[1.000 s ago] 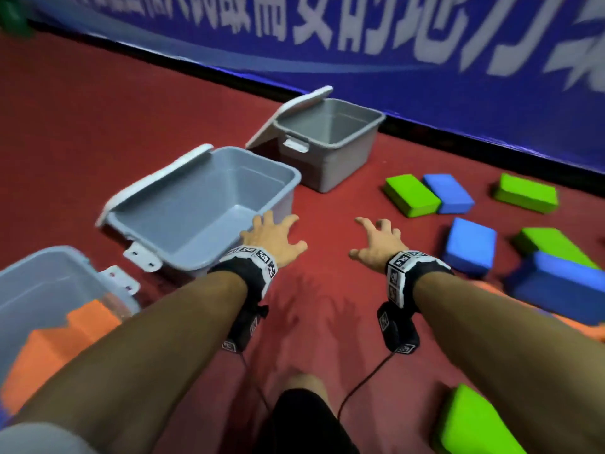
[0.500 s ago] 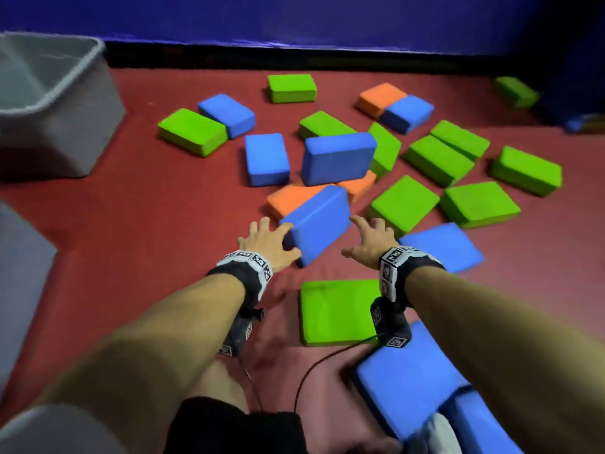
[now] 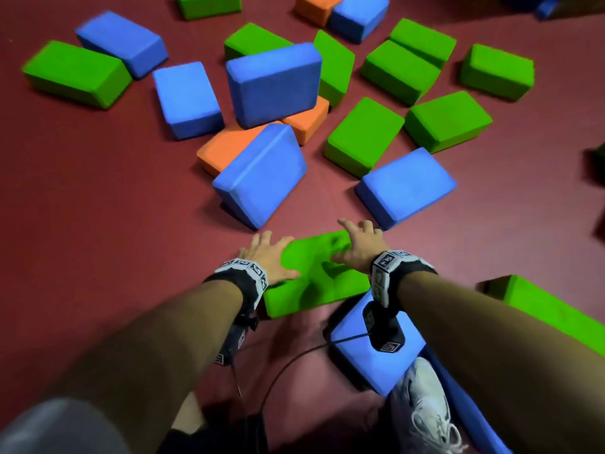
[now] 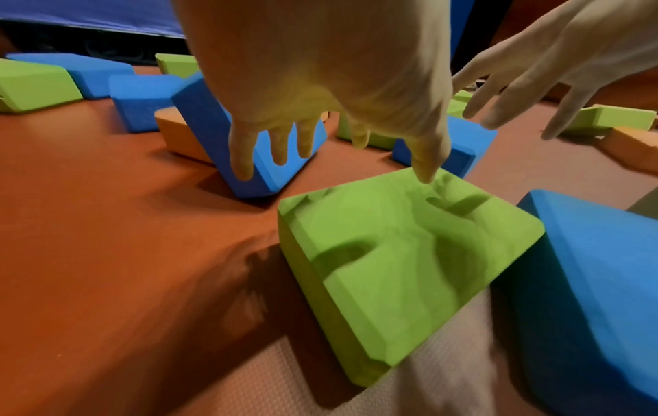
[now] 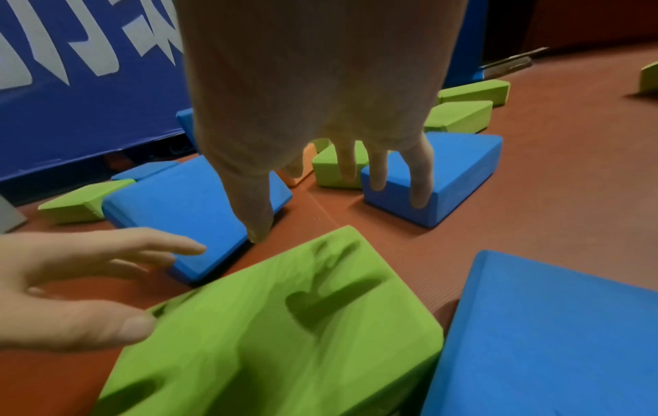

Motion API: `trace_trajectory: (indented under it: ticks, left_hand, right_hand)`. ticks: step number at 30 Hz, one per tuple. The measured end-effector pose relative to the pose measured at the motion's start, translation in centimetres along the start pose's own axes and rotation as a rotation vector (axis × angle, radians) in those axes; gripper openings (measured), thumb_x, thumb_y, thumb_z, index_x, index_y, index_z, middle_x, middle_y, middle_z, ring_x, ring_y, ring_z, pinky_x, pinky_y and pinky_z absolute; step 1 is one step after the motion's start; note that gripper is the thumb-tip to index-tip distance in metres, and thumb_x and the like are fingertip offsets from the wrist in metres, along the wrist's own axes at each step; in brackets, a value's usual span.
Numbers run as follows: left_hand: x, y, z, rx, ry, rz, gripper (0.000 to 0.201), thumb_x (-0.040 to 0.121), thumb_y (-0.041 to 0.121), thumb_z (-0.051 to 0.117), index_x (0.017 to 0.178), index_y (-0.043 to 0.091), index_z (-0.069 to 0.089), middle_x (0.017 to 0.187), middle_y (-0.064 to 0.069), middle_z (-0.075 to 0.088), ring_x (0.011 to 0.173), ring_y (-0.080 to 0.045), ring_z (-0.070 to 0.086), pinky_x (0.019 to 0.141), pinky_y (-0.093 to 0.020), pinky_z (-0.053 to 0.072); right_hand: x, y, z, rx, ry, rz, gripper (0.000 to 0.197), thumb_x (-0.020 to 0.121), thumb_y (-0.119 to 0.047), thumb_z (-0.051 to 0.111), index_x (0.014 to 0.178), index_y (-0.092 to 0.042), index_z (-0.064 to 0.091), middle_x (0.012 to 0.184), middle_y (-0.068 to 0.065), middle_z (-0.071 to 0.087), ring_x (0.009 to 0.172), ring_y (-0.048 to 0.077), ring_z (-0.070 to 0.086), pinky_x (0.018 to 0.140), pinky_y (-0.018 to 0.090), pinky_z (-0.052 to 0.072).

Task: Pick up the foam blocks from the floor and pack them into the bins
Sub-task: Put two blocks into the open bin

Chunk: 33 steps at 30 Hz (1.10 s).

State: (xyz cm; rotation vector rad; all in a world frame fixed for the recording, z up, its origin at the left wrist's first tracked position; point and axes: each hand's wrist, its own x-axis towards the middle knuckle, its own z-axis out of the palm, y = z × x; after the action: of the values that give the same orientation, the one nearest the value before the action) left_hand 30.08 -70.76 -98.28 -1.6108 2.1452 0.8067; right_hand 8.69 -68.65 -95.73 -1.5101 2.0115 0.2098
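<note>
A green foam block (image 3: 314, 280) (image 4: 391, 253) (image 5: 284, 323) lies flat on the red floor right in front of me. My left hand (image 3: 271, 257) (image 4: 331, 118) hovers over its left edge with fingers spread, holding nothing. Over the block's right far corner my right hand (image 3: 358, 244) (image 5: 320, 157) hangs with its fingers spread too, and its shadow falls on the green top. Several blue, green and orange blocks lie beyond. No bin is in view.
A tilted blue block (image 3: 262, 175) leans on an orange one (image 3: 226, 149) just past the hands. Another blue block (image 3: 406, 188) lies to the right, one more (image 3: 376, 352) under my right wrist beside my shoe (image 3: 422, 407). A blue banner wall (image 5: 71, 84) stands behind.
My view swung from the grey bins to the block pile. Both hands came down and back from the tilted blue block to just above the near green block.
</note>
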Motion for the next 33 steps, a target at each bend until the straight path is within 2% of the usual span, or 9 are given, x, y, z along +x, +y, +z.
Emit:
trace_trajectory:
  ticks: [8,10,13,18,23,25,28,30,33]
  left_hand:
    - [3.9,-1.9,3.2,-0.058,-0.102,-0.055,0.114,0.071,0.063,0.075,0.156,0.034,0.005,0.164,-0.008,0.004,0.149,-0.029,0.009,0.116,-0.051,0.020]
    - [4.2,-2.2,3.2,-0.088,-0.112,-0.091,0.119,0.065,0.068,0.077,0.155,0.023,0.013,0.162,-0.009,0.015,0.147,-0.030,0.019,0.117,-0.048,0.024]
    - [4.2,-2.4,3.1,-0.111,-0.081,-0.091,0.108,0.056,0.069,0.081,0.135,0.011,0.035,0.146,-0.010,0.041,0.134,-0.032,0.037,0.109,-0.046,0.036]
    - [3.5,-2.5,2.6,-0.163,-0.026,-0.013,0.099,0.052,0.065,0.085,0.117,0.011,0.035,0.130,-0.012,0.052,0.120,-0.033,0.052,0.097,-0.046,0.045]
    - [3.2,-1.7,-0.2,-0.063,0.192,0.163,0.088,0.064,0.054,0.085,0.125,0.012,0.036,0.133,-0.005,0.044,0.128,-0.024,0.041,0.095,-0.043,0.043]
    - [3.3,-1.6,-1.0,-0.038,0.258,0.229,0.083,0.071,0.047,0.083,0.130,0.013,0.035,0.137,-0.003,0.039,0.131,-0.020,0.037,0.095,-0.041,0.042]
    - [3.6,-2.0,-1.5,-0.113,0.291,0.291,0.078,0.076,0.038,0.080,0.135,0.013,0.035,0.142,-0.003,0.035,0.135,-0.020,0.033,0.105,-0.039,0.038]
    - [4.1,-2.5,-1.9,-0.163,0.361,0.321,0.077,0.078,0.044,0.076,0.138,0.015,0.037,0.142,-0.006,0.038,0.137,-0.025,0.032,0.112,-0.045,0.031]
    - [5.0,-3.4,-3.5,-0.141,0.454,0.189,0.083,0.080,0.057,0.069,0.145,0.021,0.032,0.155,-0.011,0.026,0.148,-0.031,0.012,0.118,-0.049,0.015]
  right_hand:
    - [2.9,-1.0,3.9,-0.103,-0.095,-0.020,0.090,0.077,-0.052,0.074,0.149,-0.045,0.020,0.153,0.005,0.019,0.140,0.033,0.019,0.106,0.059,0.035]
    - [2.9,-1.1,4.2,-0.157,-0.097,-0.013,0.091,0.077,-0.050,0.074,0.149,-0.045,0.020,0.153,0.005,0.016,0.141,0.031,0.016,0.104,0.060,0.035]
    - [3.2,-1.7,3.9,-0.304,-0.097,-0.065,0.094,0.076,-0.049,0.073,0.150,-0.043,0.017,0.157,0.006,0.010,0.144,0.031,0.009,0.106,0.058,0.030]
    - [4.3,-3.0,2.6,-0.499,-0.115,-0.193,0.100,0.073,-0.054,0.072,0.153,-0.039,0.013,0.160,0.009,0.009,0.147,0.031,0.005,0.111,0.055,0.019]
    - [5.2,-3.8,0.3,-0.472,-0.132,-0.221,0.106,0.071,-0.052,0.074,0.154,-0.032,0.010,0.156,0.009,0.023,0.145,0.028,0.019,0.110,0.053,0.018]
    - [5.3,-3.9,-0.4,-0.416,-0.164,-0.228,0.109,0.070,-0.050,0.077,0.154,-0.030,0.011,0.151,0.009,0.034,0.139,0.028,0.031,0.108,0.050,0.020]
    - [5.1,-3.8,-0.9,-0.358,-0.151,-0.237,0.109,0.068,-0.053,0.080,0.152,-0.033,0.013,0.138,0.010,0.042,0.124,0.034,0.047,0.104,0.048,0.029]
    - [5.1,-3.4,-1.1,-0.333,-0.133,-0.237,0.112,0.066,-0.058,0.079,0.152,-0.036,0.011,0.134,0.013,0.041,0.122,0.036,0.048,0.103,0.047,0.038]
    - [5.4,-2.4,-1.9,-0.242,-0.054,-0.178,0.116,0.069,-0.063,0.075,0.153,-0.039,-0.001,0.136,0.017,0.036,0.125,0.037,0.046,0.101,0.045,0.043]
